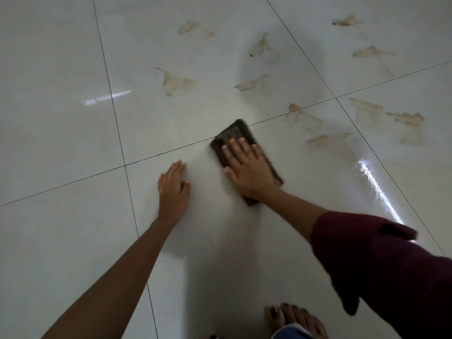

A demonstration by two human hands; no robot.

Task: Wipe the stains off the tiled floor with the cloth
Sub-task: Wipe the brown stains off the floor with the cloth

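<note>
floor: pale glossy tiled floor (61,133) with thin dark grout lines; one grout line runs from the lower left up to the right, passing under the far end of the cloth.
window glare, left: a small bright reflection (107,97) on the left tile, well apart from both hands.
left hand: the left hand (173,189) lies flat on the tile, palm down, fingers together and stretched forward, thumb out to the right; it holds nothing and sits just below the grout line, near the cloth but not touching it.
cloth: a dark folded cloth (234,133), brownish with a darker edge, lies flat on the floor across the grout line, its long side slanting from upper left to lower right; its edges look blurred.
right hand: the right hand (247,167) is pressed palm down on top of the cloth, fingers spread and flat rather than curled round it; a dark red sleeve (367,253) covers the arm from the forearm back.
stains: tan-brown stains (177,81) are scattered across the tiles beyond and to the right of the cloth, the nearest just right of it along the grout line.
foot: a bare foot (293,319) shows at the bottom edge.
glare, right: a bright streak (374,187) on the right tile.
</note>
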